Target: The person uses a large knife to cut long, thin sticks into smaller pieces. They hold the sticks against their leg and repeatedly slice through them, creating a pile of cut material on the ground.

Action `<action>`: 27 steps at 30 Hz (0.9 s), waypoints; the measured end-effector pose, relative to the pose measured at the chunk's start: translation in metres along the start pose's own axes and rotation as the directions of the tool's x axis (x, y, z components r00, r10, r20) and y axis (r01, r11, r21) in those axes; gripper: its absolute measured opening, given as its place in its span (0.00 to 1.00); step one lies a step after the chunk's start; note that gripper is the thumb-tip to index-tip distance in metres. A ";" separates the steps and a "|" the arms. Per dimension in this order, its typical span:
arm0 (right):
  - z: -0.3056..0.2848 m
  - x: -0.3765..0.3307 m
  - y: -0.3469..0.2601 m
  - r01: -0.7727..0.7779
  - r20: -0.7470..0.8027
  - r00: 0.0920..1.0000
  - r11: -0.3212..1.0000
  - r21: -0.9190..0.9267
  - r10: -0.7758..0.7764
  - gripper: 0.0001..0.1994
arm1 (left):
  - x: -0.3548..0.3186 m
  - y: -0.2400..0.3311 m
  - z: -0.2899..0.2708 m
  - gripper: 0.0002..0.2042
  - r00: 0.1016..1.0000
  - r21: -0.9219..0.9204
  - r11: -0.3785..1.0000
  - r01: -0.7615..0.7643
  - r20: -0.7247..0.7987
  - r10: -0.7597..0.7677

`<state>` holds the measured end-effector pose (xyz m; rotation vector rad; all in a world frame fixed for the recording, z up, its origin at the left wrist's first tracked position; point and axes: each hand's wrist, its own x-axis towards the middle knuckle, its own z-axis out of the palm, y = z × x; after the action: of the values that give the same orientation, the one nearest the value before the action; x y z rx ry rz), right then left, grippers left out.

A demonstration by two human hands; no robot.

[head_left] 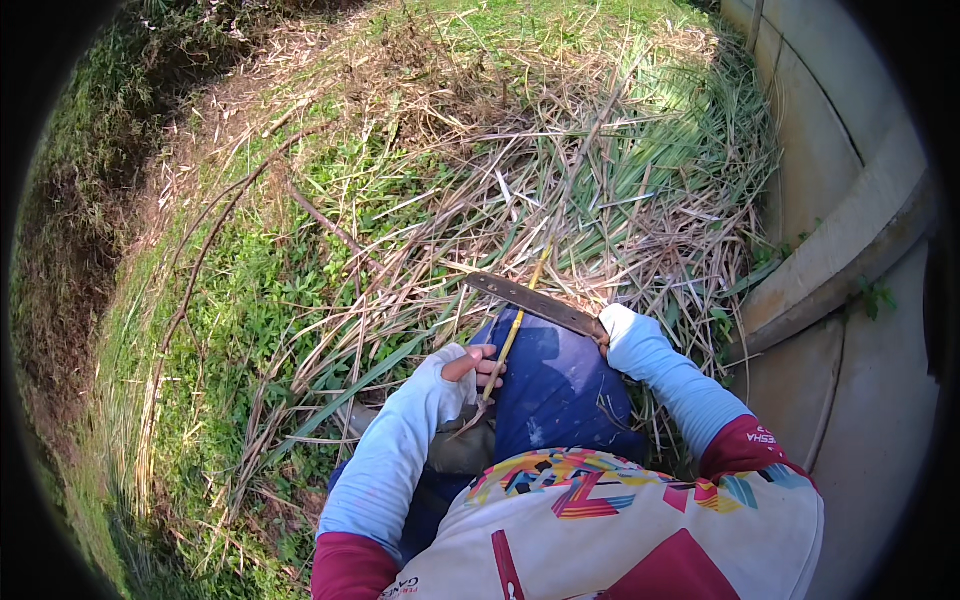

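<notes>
My right hand (604, 338), at the end of a pale blue sleeve, is closed around one end of a flat, dark blade (535, 303) that looks like a machete. The blade lies slantwise over my blue-trousered knee, its far end pointing left. A thin yellow stalk (511, 340) runs up from my left hand (478, 366) and passes by the blade, crossing it near the middle. The left fingers are curled at the stalk's lower part; their exact grip is partly hidden. A brown, frayed end of the stalk hangs below those fingers.
Dry straw and cut green blades (640, 220) cover the ground ahead. Low leafy plants (290, 270) grow on the left, with a bent dry branch (235, 195) among them. A concrete wall (830, 180) with a jutting ledge (840, 265) stands close on the right.
</notes>
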<state>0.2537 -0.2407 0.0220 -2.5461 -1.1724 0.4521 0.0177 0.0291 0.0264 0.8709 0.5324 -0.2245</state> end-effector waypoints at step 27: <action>-0.039 -0.007 -0.055 0.249 -0.059 0.967 0.968 -0.006 -0.249 0.07 | 0.013 -0.044 0.045 0.13 0.608 0.963 0.262 0.060 -0.244 0.756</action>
<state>0.2279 -0.2178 0.0805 -2.3499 -1.4445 0.3141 0.0268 -0.0328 0.0141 2.3108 0.8847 0.3964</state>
